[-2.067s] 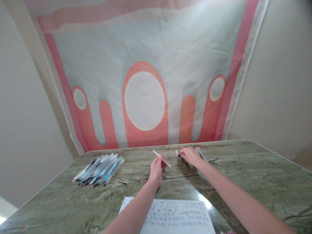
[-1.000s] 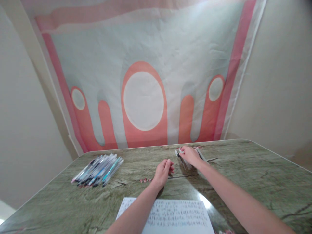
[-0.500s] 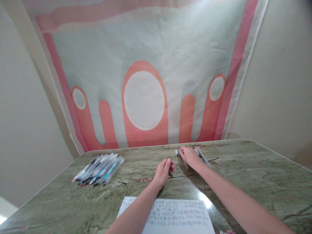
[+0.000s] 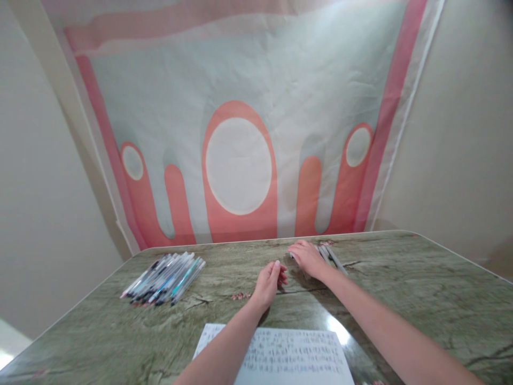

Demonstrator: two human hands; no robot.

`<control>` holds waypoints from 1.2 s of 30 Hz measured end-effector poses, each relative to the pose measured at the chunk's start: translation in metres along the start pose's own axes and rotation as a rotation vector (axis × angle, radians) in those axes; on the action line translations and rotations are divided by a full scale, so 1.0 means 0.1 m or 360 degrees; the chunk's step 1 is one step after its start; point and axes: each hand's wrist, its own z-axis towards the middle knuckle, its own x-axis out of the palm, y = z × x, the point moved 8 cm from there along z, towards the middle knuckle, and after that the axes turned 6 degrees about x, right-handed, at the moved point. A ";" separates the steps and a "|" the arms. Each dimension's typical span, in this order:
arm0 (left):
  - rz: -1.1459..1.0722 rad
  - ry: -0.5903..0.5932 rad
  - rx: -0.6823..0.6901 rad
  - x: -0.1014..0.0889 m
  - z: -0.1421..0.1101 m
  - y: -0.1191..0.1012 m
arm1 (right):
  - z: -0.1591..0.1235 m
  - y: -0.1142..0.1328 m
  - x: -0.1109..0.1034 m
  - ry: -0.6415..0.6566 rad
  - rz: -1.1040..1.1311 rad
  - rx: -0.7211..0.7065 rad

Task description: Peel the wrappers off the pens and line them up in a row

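Observation:
My left hand (image 4: 270,284) rests on its side on the table, fingers loosely curled and a little apart, with no object visible in it. Farther back and to the right, my right hand (image 4: 308,259) is bent down over a pen (image 4: 292,255), whose end peeks out by the fingertips; most of it is hidden under the hand. Just right of that hand, several pens (image 4: 335,260) lie side by side. A larger heap of clear, black and blue pens (image 4: 166,279) lies at the left of the table.
A sheet of paper with handwriting (image 4: 298,355) lies at the near edge, partly under my left forearm. The wood-patterned table (image 4: 417,299) has a bright reflection beside the paper. Behind it hangs a pink and grey cloth (image 4: 240,69) against the wall.
My right hand has shifted slightly left and its fingers now cover the pen that showed beside it before. My left hand and the heap stay put.

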 end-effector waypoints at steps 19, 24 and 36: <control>-0.0034 -0.0035 -0.0028 -0.02 0.00 -0.02 | -0.02 -0.01 0.10 0.0131 -0.0038 0.0057; 0.0249 -0.0166 -0.0069 -0.43 0.18 -0.12 | -0.05 0.10 -0.01 0.0012 0.0045 -0.0005; 0.2602 -0.0629 -0.0648 -2.24 -0.11 -0.51 | -0.39 0.99 0.11 0.0081 0.0371 -0.0592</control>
